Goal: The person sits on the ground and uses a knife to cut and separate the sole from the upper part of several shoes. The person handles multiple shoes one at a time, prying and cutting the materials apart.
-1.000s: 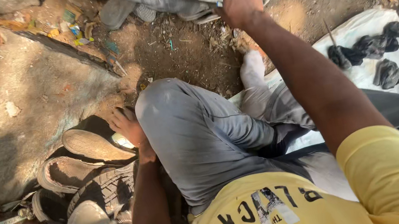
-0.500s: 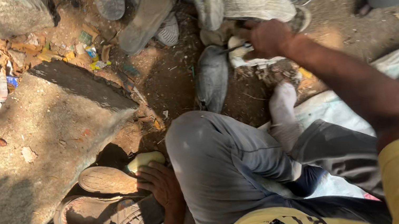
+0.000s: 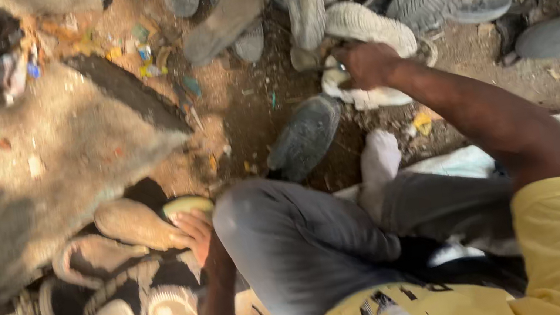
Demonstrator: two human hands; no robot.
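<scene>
Reaching further into the pile since half a second ago, right hand (image 3: 366,63) closes on a dirty white fabric shoe (image 3: 360,92) amid crowded rubber soles; left hand (image 3: 194,232) rests on a tan curved sole (image 3: 137,225), grip unclear.

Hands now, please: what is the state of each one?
Left hand: rests on a tan shoe sole, grip unclear.
Right hand: closed on a white shoe.

By our right hand (image 3: 366,65) we saw a dirty white shoe (image 3: 367,95) & grey sole (image 3: 305,137); by our left hand (image 3: 194,232), tan soles (image 3: 135,225), yellow-green bit (image 3: 186,206).
</scene>
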